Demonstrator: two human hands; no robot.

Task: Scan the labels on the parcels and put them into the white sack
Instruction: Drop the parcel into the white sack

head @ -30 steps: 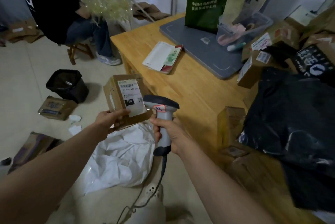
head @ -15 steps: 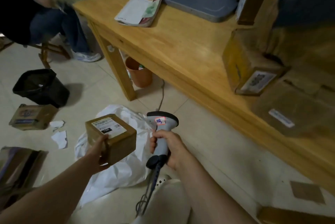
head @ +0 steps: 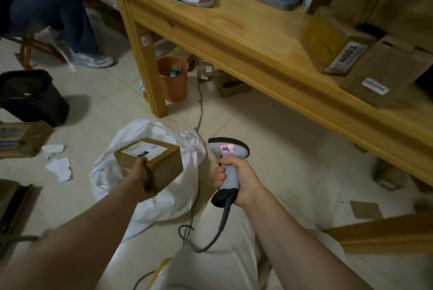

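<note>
My left hand (head: 140, 178) grips a small brown cardboard parcel (head: 155, 160) with a white label on its top face, held just over the white sack (head: 161, 198) that lies open on the floor. To the right, my right hand (head: 236, 178) grips the handle of a grey barcode scanner (head: 228, 151), head pointing away, its cable hanging down over my lap. More labelled cardboard parcels (head: 351, 52) sit on the wooden table (head: 234, 29) at the upper right.
An orange bin (head: 173, 83) stands under the table beside its leg (head: 150, 74). A black bin (head: 30, 96), a flat box (head: 21, 138) and paper scraps (head: 58, 167) lie on the floor at left. A seated person's legs (head: 58, 20) are at the top left.
My left hand lowered the parcel from in front of the scanner down over the white sack, label now facing up. My view tilted down toward the floor; the scanner stays in my right hand.
</note>
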